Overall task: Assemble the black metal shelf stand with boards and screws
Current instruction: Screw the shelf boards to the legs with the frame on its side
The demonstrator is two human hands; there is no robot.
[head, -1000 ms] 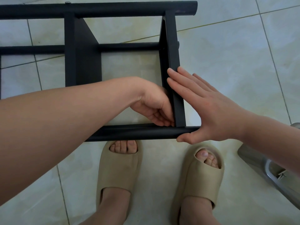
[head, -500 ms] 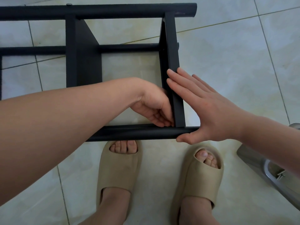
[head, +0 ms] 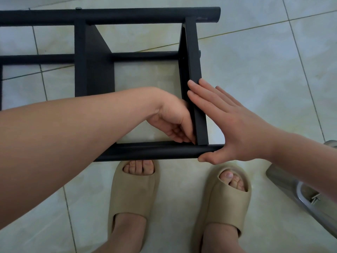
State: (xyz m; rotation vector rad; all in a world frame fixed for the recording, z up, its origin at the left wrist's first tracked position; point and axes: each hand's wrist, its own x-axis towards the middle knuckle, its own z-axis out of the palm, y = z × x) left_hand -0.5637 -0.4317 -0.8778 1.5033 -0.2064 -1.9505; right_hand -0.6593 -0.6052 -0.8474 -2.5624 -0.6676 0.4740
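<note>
Slippers point(head: 133, 194) nearest the camera, beige, toes just behind the near tube point(head: 155, 151) of the shelf stand point(head: 54, 59), which lies on its side on the tile floor point(head: 255, 70). Honestly nothing has moved over the last second. Both hands sit in the same spots, so my guess is a screw is slowly going in at that corner, not a new step.

Left hand point(head: 175, 123) is tucked inside the frame where the end board point(head: 193, 61) meets the near tube, fingers curled together at the joint. Whether they pinch a screw I can't tell, it's hidden. Right hand point(head: 231, 125) lies flat on the board's outer face, fingers straight and close together, thumb against the tube end, bracing it.

At the right edge there's a grey metal tray-ish thing point(head: 284, 179) with a small metal bit point(head: 315, 199) in it, maybe hardware, too small to say. Further out: a second board point(head: 94, 61), a middle rail point(head: 144, 55), the far tube point(head: 127, 15).
</note>
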